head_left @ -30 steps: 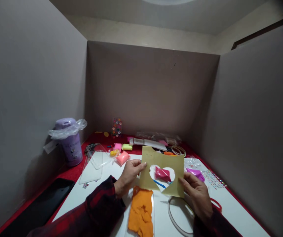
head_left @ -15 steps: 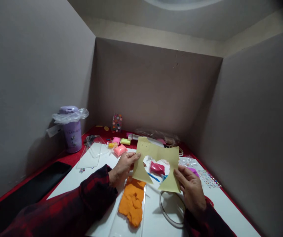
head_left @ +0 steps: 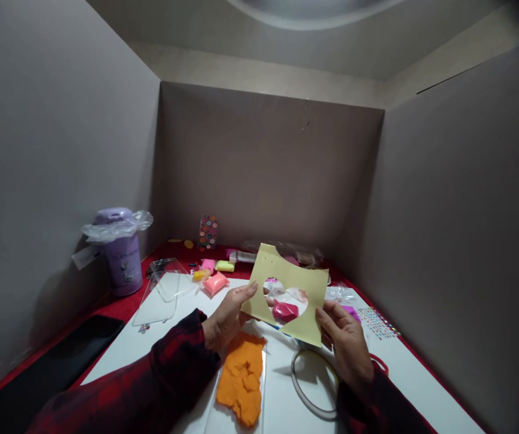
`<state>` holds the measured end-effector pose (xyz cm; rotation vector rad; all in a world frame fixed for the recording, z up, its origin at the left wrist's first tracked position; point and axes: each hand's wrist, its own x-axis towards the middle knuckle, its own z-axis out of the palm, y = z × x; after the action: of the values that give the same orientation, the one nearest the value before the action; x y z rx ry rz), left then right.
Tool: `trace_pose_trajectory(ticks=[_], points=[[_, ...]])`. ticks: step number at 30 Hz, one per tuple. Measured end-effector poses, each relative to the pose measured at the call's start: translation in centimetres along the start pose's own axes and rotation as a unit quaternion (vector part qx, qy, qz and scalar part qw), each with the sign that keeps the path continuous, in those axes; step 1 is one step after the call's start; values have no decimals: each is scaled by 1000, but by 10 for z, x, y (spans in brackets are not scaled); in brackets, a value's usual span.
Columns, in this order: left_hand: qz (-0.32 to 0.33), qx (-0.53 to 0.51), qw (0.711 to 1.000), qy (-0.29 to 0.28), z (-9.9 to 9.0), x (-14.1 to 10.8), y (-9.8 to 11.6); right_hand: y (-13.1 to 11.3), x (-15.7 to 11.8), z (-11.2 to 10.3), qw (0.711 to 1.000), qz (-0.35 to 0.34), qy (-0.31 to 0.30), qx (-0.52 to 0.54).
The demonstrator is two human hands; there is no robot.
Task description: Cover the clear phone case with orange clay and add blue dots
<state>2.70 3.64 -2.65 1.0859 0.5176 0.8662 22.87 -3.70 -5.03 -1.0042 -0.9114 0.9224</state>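
Paper up in the air now, a yellow sheet [head_left: 293,274] with a heart cut from its middle, held above the white board [head_left: 281,416], just beyond the orange clay [head_left: 242,377] and the ring [head_left: 296,386]. Left hand [head_left: 229,313] has the near-left edge, thumb on top, fingers closed underneath. Right hand [head_left: 347,343] pinches the other edge, thumb across the face, its remaining fingers curled behind. Both are clamped on the sheet, nothing slack there.

Holding this well looks like a matter of light, even pressure: grip the wide outer margins, stay clear of the thin paper round the heart, and don't pull the hands apart, because that cut-out probably makes the middle weak. Matching the height of both wrists should stop the sheet twisting.

And compared with half a second ago, the sheet tips further back! The heart looks flatter, squashed from this angle. The red packet [head_left: 285,311] shows lower through the opening, and the blue pen that crossed it is mostly covered, only slips of blue peeking out at the lower edge. Both grips stay where they were on the edges, and the clay lies unmoved on its clear sleeve [head_left: 216,416].
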Motion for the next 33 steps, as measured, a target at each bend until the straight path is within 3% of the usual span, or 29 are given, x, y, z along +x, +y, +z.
trace_pose_trajectory(ticks=[9, 13, 18, 21, 26, 28, 30, 31, 33], points=[[30, 50, 998, 29, -1, -10, -6, 1, 3, -2, 1000, -16, 11, 1], [95, 153, 982, 60, -11, -2, -6, 6, 7, -7, 999, -39, 19, -26], [126, 239, 958, 97, -21, 16, -5, 9, 17, -6, 990, -84, 26, -110], [131, 302, 937, 118, -24, 22, -4, 4, 24, -5, 970, -131, 62, -194], [168, 392, 885, 186, -33, 15, 4, -21, 19, -2, 908, -236, 135, -320], [177, 415, 871, 197, -35, 6, 10, -35, 8, 4, 893, -258, 110, -351], [170, 431, 867, 182, -38, -5, 14, -48, -8, 13, 887, -257, 45, -382], [161, 438, 868, 171, -40, -11, 15, -55, -15, 18, 879, -248, -8, -407], [143, 447, 869, 155, -43, -24, 14, -63, -29, 29, 825, -194, -144, -511]])
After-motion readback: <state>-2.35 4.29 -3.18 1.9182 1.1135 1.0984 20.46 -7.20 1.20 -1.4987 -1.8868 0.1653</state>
